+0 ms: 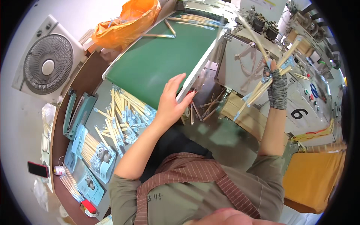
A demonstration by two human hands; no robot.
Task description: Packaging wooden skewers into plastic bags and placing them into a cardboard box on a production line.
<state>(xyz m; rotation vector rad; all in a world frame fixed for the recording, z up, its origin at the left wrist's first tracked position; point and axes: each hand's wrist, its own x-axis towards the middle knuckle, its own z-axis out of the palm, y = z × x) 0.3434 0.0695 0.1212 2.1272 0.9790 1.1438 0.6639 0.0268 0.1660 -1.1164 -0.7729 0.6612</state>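
Note:
My left hand rests at the white side rail of a green conveyor belt. Its fingers are stretched out with the thumb apart, and nothing is in it. Raised at the right, my right hand, in a grey striped fingerless glove, is closed round several pairs of wooden chopsticks in clear sleeves with light blue ends. They stick out at different angles. Beside my left forearm lies a loose heap of wrapped chopsticks below the belt's near end. A few more chopsticks lie on the belt's far end.
An orange plastic bag stands beyond the belt, and a fan at the left. On the left table are a teal sealing device and blue panda-printed packages. At the right are a machine cabinet and a yellow-brown box.

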